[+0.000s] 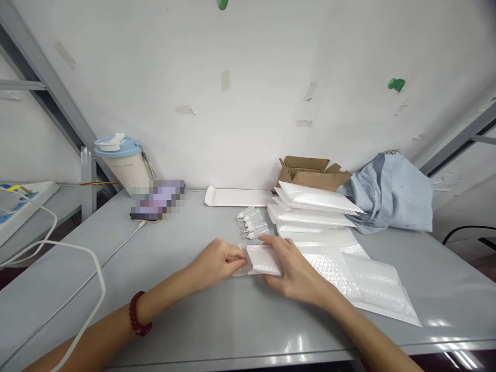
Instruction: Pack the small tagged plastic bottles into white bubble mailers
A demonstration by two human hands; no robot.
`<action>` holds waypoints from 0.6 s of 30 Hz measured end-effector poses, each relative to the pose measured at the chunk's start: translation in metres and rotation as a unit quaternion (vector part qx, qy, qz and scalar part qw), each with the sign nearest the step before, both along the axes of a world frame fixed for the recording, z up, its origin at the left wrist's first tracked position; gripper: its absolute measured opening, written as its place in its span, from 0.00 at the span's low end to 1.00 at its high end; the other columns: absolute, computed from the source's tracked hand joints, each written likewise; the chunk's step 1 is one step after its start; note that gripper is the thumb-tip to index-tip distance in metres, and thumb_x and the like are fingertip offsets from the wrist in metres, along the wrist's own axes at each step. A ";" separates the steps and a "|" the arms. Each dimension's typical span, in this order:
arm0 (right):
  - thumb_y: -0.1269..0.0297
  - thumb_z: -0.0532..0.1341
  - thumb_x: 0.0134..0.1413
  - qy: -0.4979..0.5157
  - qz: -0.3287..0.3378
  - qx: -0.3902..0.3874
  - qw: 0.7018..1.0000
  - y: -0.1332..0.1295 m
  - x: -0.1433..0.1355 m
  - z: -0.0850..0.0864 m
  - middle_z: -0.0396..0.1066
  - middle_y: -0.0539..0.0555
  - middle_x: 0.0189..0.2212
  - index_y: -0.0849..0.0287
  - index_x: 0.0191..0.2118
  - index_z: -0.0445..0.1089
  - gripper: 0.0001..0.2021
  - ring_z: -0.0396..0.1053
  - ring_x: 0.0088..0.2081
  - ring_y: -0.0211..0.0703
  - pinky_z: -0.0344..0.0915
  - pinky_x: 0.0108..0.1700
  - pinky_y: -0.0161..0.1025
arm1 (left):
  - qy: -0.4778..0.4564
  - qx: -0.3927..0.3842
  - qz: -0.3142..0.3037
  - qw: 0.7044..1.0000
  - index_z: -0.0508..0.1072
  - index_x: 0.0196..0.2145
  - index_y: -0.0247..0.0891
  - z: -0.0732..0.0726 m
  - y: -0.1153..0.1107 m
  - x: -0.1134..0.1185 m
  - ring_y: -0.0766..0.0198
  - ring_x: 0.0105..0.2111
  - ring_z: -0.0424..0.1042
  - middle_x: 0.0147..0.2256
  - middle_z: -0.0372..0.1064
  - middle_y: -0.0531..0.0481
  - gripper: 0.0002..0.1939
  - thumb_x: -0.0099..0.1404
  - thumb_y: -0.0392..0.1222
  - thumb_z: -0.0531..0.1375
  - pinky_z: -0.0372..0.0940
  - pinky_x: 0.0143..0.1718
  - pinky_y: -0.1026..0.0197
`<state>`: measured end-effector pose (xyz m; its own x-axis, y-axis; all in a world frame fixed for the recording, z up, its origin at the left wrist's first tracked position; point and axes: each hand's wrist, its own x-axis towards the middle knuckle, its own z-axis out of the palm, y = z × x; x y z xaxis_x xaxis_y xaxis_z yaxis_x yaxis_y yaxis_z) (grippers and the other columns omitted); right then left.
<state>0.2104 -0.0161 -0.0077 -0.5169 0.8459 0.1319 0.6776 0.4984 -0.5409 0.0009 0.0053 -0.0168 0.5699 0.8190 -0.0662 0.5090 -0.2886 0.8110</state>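
A small white padded packet (264, 260) lies flat near the middle of the table, its left end covered by a see-through flap (241, 269). My left hand (220, 262) is closed, pinching that flap between thumb and fingers. From the right, my right hand (290, 266) grips the packet, thumb on the near edge and fingers over the far edge. What is inside the packet is hidden. Just beyond it sit several small clear plastic bottles (252, 223) with white tips. To the right, a stack of white bubble mailers (318, 219) spreads toward the front.
At the back stand an open brown cardboard box (313, 173) and a flat white carton (240, 197). Bluish cloth (391, 194) is heaped at right. A lidded cup (126, 163), a blurred phone (158, 200) and a white cable (101, 279) are at left.
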 end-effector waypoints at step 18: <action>0.67 0.61 0.44 -0.106 0.099 0.019 0.989 -0.002 -0.002 -0.002 0.63 0.57 0.43 0.59 0.54 0.57 0.28 0.61 0.45 0.49 0.55 0.49 0.46 | 0.078 0.158 0.114 0.978 0.74 0.38 0.37 -0.016 0.027 -0.011 0.64 0.27 0.64 0.26 0.68 0.52 0.14 0.64 0.44 0.51 0.59 0.31 0.63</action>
